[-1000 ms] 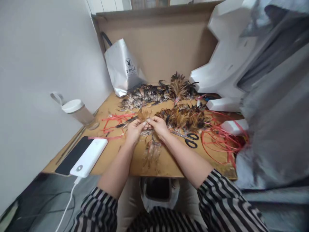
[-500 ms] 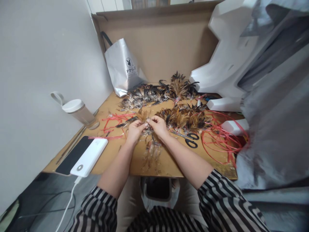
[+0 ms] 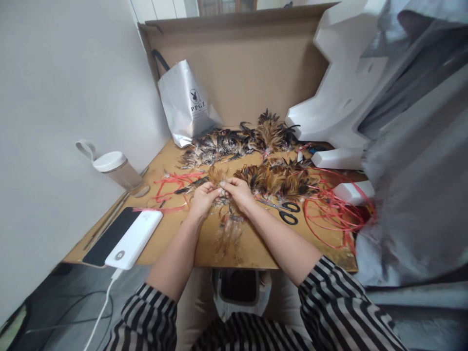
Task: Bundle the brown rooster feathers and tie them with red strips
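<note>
My left hand (image 3: 204,197) and my right hand (image 3: 238,192) meet over the middle of the table, fingers pinched together. Between them they hold a small bunch of feathers (image 3: 218,174), its brown tips fanning out beyond the fingers. Loose fluffy feathers (image 3: 230,229) lie on the wood just below the hands. To the right of my right hand sits a thick row of brown and black feathers (image 3: 276,178). Scissors with black handles (image 3: 288,213) rest beside my right wrist. Left of my left hand are cut red plastic strips (image 3: 170,183).
Behind are a darker feather pile (image 3: 219,144) and a silver bag (image 3: 185,105) against a cardboard panel (image 3: 256,68). A tangle of red strapping (image 3: 329,209) lies right. On the left stand a lidded cup (image 3: 119,170), a phone (image 3: 109,236) and a white power bank (image 3: 135,239).
My hands stay at almost the same spot, still pinching the bunch of feathers, with only slight finger movement. The view shifts a little.
</note>
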`<state>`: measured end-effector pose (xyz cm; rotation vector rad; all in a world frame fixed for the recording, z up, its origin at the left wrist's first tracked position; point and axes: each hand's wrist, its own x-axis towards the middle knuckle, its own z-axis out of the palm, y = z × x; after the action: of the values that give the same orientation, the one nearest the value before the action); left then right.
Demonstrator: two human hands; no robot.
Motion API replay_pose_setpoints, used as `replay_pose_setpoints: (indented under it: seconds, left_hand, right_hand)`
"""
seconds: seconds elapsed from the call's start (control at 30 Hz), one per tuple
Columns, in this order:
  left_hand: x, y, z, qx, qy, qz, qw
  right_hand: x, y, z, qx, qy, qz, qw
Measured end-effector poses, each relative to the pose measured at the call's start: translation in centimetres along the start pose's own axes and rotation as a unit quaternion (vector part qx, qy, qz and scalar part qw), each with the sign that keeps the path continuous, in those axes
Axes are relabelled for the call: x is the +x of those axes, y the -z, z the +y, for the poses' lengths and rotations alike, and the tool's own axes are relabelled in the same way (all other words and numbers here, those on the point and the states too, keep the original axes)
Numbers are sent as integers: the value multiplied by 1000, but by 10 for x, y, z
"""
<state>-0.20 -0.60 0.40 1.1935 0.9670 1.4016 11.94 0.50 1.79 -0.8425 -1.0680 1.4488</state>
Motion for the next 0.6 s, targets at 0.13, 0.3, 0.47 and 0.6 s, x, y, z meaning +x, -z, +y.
replay_pose_setpoints:
  seconds: [0.13,0.3,0.47,0.6]
  left_hand:
    - [-1,-2,2,31,-6,25,999]
    - [-2,-5,6,64,-25,66,995]
    - [-3,-5,4,90,-20,86,992]
    - [-3,-6,4,94,-26,99,990]
  right_hand:
    - [-1,0,-4,-46,49,12,998]
    - [7,10,-11,-117,91,48,988]
    - [5,40,-42,-198,105,111,968]
    - [-9,73,-67,-293,122,156,935]
